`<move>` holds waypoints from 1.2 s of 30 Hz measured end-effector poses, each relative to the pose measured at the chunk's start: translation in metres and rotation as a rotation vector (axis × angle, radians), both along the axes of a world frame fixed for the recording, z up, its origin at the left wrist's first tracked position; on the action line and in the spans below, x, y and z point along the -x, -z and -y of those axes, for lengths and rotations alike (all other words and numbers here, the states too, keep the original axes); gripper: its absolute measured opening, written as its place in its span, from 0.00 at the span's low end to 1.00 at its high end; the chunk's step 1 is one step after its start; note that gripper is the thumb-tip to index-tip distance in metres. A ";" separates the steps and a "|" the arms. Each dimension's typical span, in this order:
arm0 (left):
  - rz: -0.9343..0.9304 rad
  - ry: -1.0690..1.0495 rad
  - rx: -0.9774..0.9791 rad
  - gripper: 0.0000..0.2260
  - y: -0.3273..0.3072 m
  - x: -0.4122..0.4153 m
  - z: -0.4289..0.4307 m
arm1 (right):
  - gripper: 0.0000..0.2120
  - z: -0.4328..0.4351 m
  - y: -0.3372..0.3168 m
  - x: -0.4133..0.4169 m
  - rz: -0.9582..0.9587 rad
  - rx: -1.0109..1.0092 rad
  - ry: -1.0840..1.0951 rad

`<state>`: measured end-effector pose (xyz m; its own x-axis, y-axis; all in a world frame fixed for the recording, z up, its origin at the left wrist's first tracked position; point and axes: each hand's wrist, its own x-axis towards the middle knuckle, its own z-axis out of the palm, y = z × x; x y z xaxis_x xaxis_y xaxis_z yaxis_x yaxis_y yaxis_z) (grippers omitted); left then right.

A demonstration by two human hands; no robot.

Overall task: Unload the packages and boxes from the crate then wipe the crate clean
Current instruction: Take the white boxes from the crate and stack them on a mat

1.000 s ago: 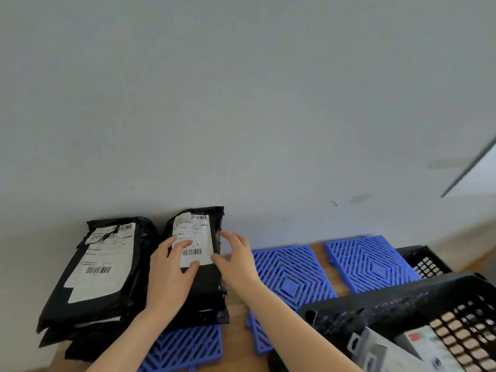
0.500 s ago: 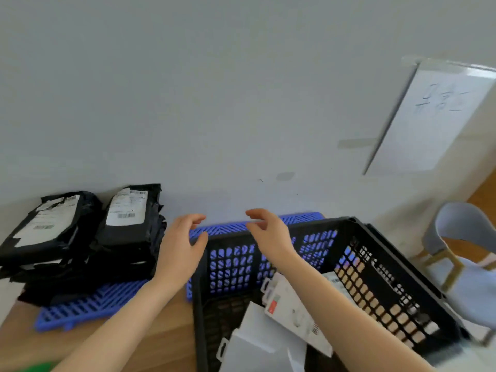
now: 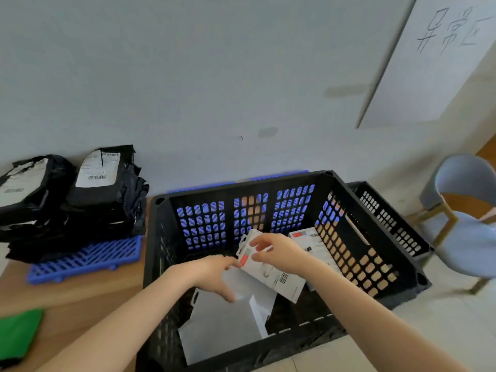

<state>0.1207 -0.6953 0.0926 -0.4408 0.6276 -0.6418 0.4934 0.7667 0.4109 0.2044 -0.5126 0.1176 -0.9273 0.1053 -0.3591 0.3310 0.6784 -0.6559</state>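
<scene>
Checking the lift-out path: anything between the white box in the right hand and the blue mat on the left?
Yes: the crate's left wall stands between the white box, pinched by the right hand, and the blue mat. Above the rim nothing visible blocks it.

Wall sheet (image 3: 440,63) reads 异常区, handwritten; package labels (image 3: 96,170) show barcodes, print illegible

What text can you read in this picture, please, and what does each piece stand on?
"异常区": handwritten on the white paper sheet on the wall.
White shipping labels on the black plastic mailer bags: print and barcodes too small to read.
White flat box with a red patch, in the right hand: print and barcode blurred.
Second white box with a red strip, in the black plastic crate: blurred.
</scene>
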 end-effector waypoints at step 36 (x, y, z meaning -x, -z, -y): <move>-0.477 -1.016 -0.602 0.22 -0.033 -0.024 0.020 | 0.16 -0.079 -0.007 0.068 0.182 0.553 -0.313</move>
<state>0.1447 -0.7157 0.1255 -0.9997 0.0095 -0.0205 -0.0097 0.6396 0.7686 0.1362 -0.4333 0.1248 -0.8037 -0.4043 -0.4365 0.3114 0.3393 -0.8876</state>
